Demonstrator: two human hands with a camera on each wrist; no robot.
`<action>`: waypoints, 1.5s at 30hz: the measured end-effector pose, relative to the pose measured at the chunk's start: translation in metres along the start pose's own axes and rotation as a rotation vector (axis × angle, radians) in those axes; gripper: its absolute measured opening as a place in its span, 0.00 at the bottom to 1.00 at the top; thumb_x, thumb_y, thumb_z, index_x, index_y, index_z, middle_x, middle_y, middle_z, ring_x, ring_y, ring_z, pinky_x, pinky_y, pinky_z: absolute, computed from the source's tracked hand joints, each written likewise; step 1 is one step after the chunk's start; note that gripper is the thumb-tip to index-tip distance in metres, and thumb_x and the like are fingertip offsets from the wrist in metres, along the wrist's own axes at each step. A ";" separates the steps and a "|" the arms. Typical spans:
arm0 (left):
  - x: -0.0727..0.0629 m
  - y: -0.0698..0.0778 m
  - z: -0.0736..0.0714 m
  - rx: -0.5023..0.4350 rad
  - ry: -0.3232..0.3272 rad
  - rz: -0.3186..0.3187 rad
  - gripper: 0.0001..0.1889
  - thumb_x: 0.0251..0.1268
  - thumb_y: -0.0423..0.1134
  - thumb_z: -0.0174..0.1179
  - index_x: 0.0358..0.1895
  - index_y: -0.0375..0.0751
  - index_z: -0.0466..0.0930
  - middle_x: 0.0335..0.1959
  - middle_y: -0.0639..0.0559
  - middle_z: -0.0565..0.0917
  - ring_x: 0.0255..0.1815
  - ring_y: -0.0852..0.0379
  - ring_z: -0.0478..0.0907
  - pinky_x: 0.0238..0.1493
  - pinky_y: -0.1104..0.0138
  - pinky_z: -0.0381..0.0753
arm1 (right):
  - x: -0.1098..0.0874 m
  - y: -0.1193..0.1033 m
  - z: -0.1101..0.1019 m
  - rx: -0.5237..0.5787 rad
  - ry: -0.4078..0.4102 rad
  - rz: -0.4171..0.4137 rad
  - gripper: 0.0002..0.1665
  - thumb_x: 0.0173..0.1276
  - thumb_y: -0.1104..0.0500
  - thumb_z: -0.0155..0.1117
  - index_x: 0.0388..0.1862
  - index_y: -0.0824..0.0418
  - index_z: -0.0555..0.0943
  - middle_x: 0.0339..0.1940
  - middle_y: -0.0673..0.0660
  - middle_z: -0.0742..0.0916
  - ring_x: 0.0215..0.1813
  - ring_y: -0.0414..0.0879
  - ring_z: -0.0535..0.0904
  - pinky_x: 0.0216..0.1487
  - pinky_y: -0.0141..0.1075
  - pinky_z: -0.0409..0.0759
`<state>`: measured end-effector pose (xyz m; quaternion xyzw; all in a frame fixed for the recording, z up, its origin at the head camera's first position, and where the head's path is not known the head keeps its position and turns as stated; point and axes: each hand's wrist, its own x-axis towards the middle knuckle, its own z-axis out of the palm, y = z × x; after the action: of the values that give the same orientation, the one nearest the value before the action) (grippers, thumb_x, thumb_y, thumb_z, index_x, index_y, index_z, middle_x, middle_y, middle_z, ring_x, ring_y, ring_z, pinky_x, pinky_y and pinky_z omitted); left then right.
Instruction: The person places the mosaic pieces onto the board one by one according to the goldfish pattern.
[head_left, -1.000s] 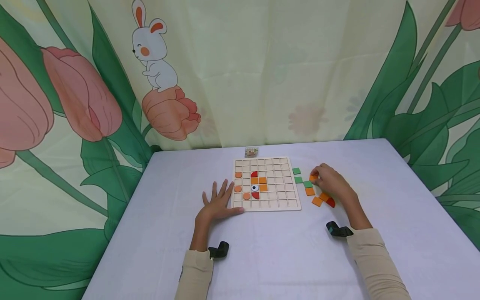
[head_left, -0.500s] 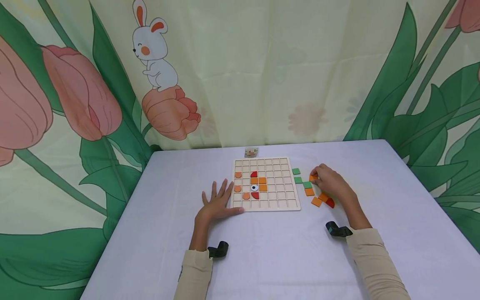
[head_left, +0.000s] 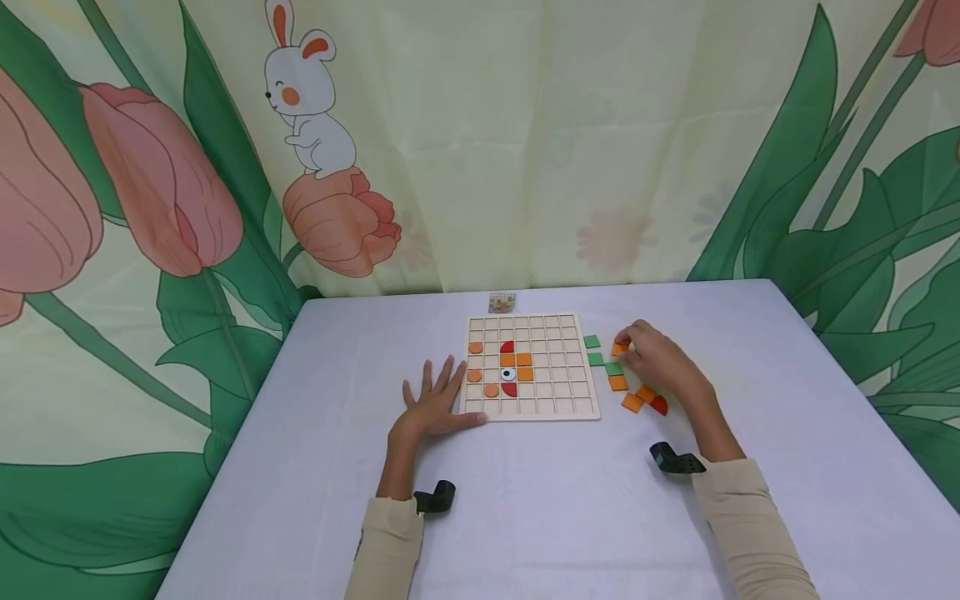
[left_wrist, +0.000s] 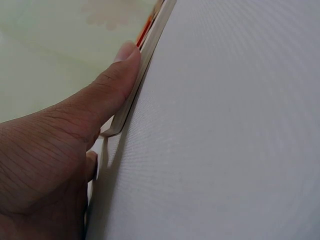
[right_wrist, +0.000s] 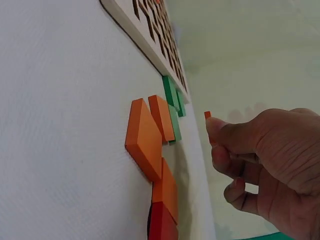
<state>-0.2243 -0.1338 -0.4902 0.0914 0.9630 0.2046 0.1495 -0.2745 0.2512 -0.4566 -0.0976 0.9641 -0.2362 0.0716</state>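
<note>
A pale wooden grid board (head_left: 551, 403) lies on the white table. In its cells sit orange discs (head_left: 491, 390), orange square tiles (head_left: 524, 374), red quarter-round tiles (head_left: 507, 347) and a white eye disc (head_left: 507, 374). My left hand (head_left: 430, 412) rests at the board's near left corner with fingers spread. Its thumb (left_wrist: 112, 82) lies on the board's edge. Right of the board, my right hand (head_left: 662, 358) pinches an orange tile (right_wrist: 208, 120) between thumb and fingertips. In the right wrist view that tile is off the table; fingers hide most of it.
Beside the board's right edge lie green square tiles (head_left: 592, 342), loose orange square tiles (head_left: 632, 402) and a red quarter-round tile (head_left: 659, 405). A small patterned card or packet (head_left: 502, 302) sits behind the board. A printed curtain (head_left: 525, 150) hangs behind the table.
My right hand has raised the orange tile slightly up and to the left, away from the loose tiles. My left hand stays at the board's corner.
</note>
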 end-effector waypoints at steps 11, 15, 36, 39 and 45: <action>0.002 -0.001 0.001 -0.001 -0.003 -0.004 0.57 0.51 0.72 0.60 0.80 0.57 0.40 0.81 0.52 0.36 0.78 0.42 0.21 0.66 0.34 0.22 | -0.001 -0.026 0.009 0.012 -0.033 -0.129 0.16 0.71 0.61 0.63 0.54 0.68 0.77 0.52 0.61 0.76 0.44 0.51 0.74 0.44 0.39 0.78; 0.000 0.000 0.000 0.002 0.000 -0.005 0.56 0.52 0.72 0.60 0.80 0.56 0.41 0.81 0.52 0.36 0.78 0.41 0.21 0.66 0.34 0.22 | 0.000 -0.035 0.016 0.005 -0.039 -0.175 0.16 0.69 0.61 0.65 0.52 0.67 0.77 0.50 0.59 0.77 0.41 0.50 0.74 0.40 0.37 0.77; 0.000 0.001 -0.001 0.010 -0.019 -0.017 0.57 0.52 0.72 0.60 0.80 0.56 0.40 0.81 0.52 0.36 0.78 0.42 0.21 0.67 0.34 0.22 | 0.003 -0.082 0.055 -0.011 -0.111 -0.341 0.16 0.67 0.56 0.68 0.50 0.61 0.80 0.47 0.52 0.79 0.45 0.46 0.74 0.49 0.37 0.78; 0.001 0.001 -0.001 0.022 -0.030 -0.028 0.57 0.52 0.73 0.59 0.80 0.58 0.38 0.81 0.54 0.34 0.77 0.43 0.19 0.67 0.35 0.22 | 0.004 -0.088 0.058 -0.002 -0.102 -0.375 0.16 0.67 0.56 0.69 0.49 0.62 0.81 0.47 0.52 0.79 0.46 0.46 0.75 0.51 0.38 0.78; 0.002 0.000 -0.001 0.024 -0.028 -0.020 0.57 0.52 0.73 0.59 0.80 0.57 0.39 0.81 0.53 0.35 0.78 0.42 0.20 0.66 0.34 0.22 | 0.005 -0.095 0.066 0.008 -0.108 -0.402 0.15 0.67 0.56 0.68 0.49 0.61 0.82 0.46 0.51 0.79 0.46 0.45 0.76 0.51 0.38 0.78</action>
<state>-0.2266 -0.1335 -0.4899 0.0864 0.9641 0.1902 0.1641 -0.2527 0.1382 -0.4709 -0.3004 0.9190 -0.2441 0.0747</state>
